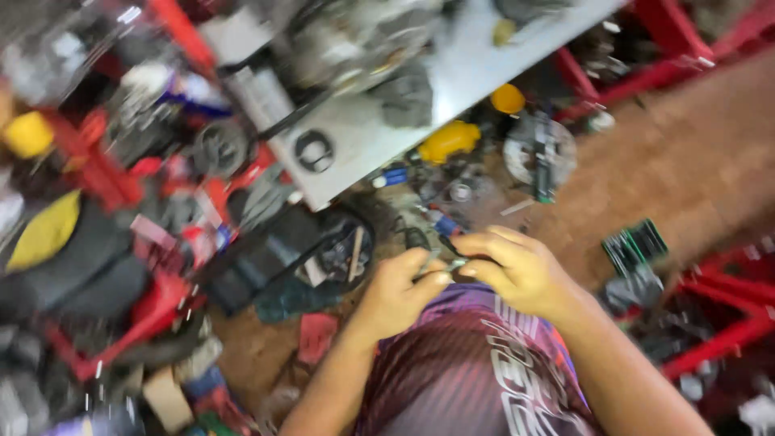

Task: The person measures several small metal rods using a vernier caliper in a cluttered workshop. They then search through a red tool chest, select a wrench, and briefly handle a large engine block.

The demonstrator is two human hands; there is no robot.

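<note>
Head view, heavily blurred. Left hand (397,295) and right hand (517,268) meet above a patterned shirt (468,371), fingers (432,278) of both pinched on a small metal part (449,265), its shape unreadable. Green-striped flat pack (635,245) lies on the floor at right. Yellow containers (449,140) sit under the grey desk (476,69), by red frames (718,343). Left clutter indistinct.

Bare floor (694,161) right (clutter (161,202) left)
</note>
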